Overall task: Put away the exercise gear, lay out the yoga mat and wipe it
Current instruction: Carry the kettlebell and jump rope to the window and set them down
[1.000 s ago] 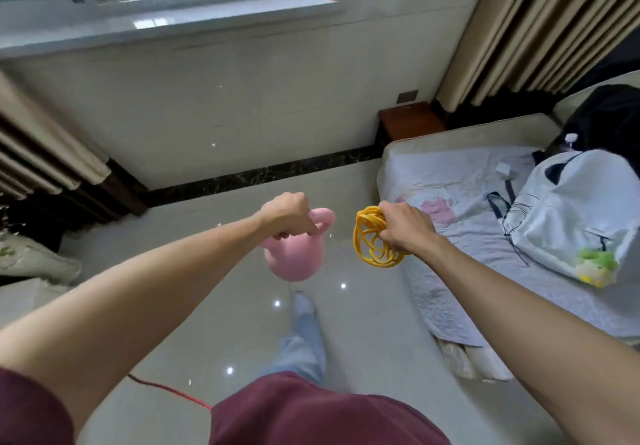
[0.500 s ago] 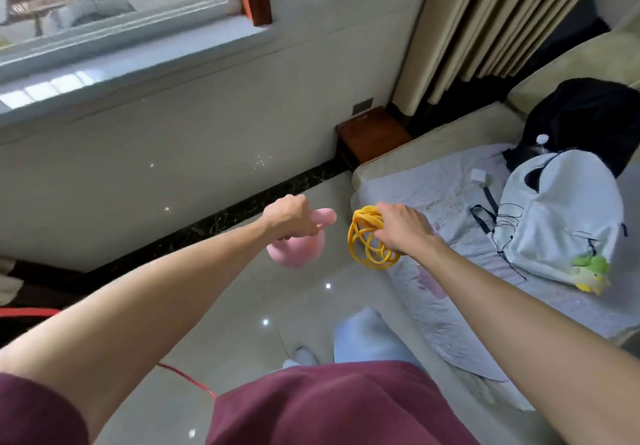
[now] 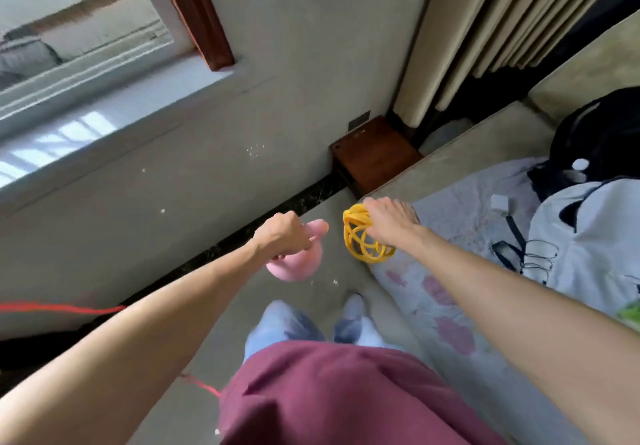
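Centrally: rounded pink kettlebell [image 3: 296, 264] hangs above the pale tiled floor [image 3: 194, 406], gripped by its handle in the left hand [image 3: 282, 235], fingers curled fully closed around it. Just beside, at 3 o'clock of it, a coiled bundle of yellow rubber cord [image 3: 363, 240] is bunched in the right hand [image 3: 389, 223], fist closed on the loops. At 4 o'clock lies a bed with a grey quilted cover with pink blotches [image 3: 446, 306]. On it, toward 3 o'clock, a white cartoon-print pillow [image 3: 588, 237]. At 1 o'clock, a brown wooden nightstand [image 3: 375, 154] against the wall. Thin red cord [image 3: 62, 308] at 9 o'clock.
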Motion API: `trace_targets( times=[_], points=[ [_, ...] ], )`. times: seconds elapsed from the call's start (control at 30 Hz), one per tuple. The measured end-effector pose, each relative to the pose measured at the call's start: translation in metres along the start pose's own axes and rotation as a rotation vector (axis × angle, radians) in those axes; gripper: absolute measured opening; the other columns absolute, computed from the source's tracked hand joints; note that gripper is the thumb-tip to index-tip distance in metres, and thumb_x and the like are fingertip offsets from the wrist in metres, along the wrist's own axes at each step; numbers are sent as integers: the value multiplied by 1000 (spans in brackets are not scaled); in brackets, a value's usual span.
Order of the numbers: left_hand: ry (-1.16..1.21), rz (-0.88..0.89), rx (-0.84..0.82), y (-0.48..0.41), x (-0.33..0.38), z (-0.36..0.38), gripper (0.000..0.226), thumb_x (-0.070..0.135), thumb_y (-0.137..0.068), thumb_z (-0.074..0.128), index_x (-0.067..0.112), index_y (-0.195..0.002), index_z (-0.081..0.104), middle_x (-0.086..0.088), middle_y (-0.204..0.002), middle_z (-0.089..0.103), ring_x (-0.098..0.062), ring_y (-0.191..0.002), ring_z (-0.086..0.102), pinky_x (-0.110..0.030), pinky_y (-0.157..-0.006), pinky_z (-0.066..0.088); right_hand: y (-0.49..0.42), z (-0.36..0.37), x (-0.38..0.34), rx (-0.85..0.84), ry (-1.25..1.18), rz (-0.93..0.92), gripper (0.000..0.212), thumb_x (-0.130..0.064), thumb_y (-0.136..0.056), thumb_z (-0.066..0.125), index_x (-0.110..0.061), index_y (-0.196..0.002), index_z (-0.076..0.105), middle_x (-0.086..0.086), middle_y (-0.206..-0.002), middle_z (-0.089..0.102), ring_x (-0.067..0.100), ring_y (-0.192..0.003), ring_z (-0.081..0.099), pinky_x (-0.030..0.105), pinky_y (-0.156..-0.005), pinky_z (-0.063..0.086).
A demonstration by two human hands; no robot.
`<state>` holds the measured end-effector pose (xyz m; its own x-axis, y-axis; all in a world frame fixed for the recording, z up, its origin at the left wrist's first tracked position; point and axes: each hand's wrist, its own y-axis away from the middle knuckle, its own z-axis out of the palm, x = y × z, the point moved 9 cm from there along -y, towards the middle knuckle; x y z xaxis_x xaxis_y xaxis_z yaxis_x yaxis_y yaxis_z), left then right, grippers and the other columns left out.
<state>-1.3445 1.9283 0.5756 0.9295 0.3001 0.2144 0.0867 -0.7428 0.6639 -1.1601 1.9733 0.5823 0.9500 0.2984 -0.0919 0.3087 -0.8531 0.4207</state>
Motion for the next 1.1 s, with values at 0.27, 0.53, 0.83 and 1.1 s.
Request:
trace_targets(
  times=[0.27, 0.53, 0.83, 1.1],
  points=[
    [-62, 87, -95, -114, 18, -39, 29, 31, -83, 59, 14, -106, 63, -3, -90, 61, -24, -80, 62, -29, -62, 49, -97, -10, 23, -71, -38, 126, 25, -16, -84, 60, -12, -107, 50, 13, -111, 63, 36, -102, 61, 35, -69, 41],
    [-225, 257, -196, -211, 40, -56, 38, 37, -92, 52, 17, -123, 60, -7, -117, 65, -26, -106, 63, -30, -81, 49, -165, -18, 33, -101, -177, 326, 26, -16, -84, 61, -13, -108, 50, 12, -108, 64, 35, -97, 63, 33, -65, 38],
    [-246, 251, -409, -305, 45, -28, 46, 35, -95, 51, 13, -135, 53, -12, -131, 57, -29, -116, 56, -28, -81, 44, -227, 17, 78, -115, -309, 497, 33, -22, -86, 62, -15, -115, 50, 10, -105, 66, 33, -93, 64, 34, -63, 42],
    [-331, 228, -525, -427, 40, 70, 45, 37, -95, 47, 12, -133, 50, -12, -125, 57, -32, -110, 55, -45, -92, 50, -313, 111, 117, -158, -440, 485, 30, -24, -82, 61, -16, -110, 53, 9, -105, 66, 34, -95, 63, 33, -68, 42]
  ],
)
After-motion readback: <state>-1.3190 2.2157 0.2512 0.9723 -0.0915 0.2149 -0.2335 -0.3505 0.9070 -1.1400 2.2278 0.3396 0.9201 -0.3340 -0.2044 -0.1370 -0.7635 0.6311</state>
